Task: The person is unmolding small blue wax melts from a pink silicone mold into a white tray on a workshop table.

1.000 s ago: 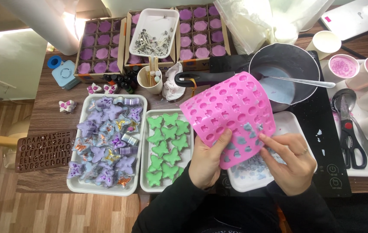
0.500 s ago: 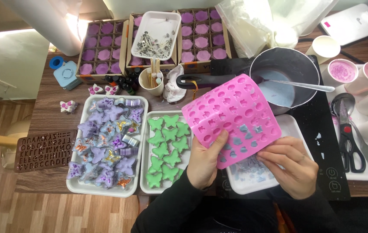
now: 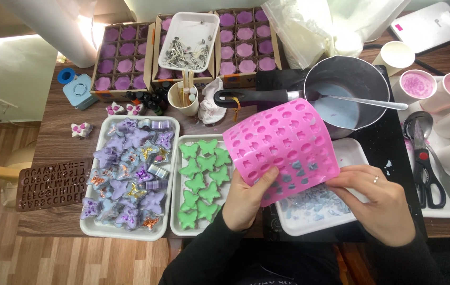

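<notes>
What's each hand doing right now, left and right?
Left hand: closed on the pink silicone mold, bending it.
Right hand: gripping the mold's lower right edge.

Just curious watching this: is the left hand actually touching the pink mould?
Touching. The head view shows the left hand gripping the pink silicone mould's lower edge, thumb pressed on top.

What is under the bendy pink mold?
Under the pink silicone mold, held by the left hand and right hand, sits a white tray with small pale blue pieces. The mold hides the tray's middle part.
</notes>
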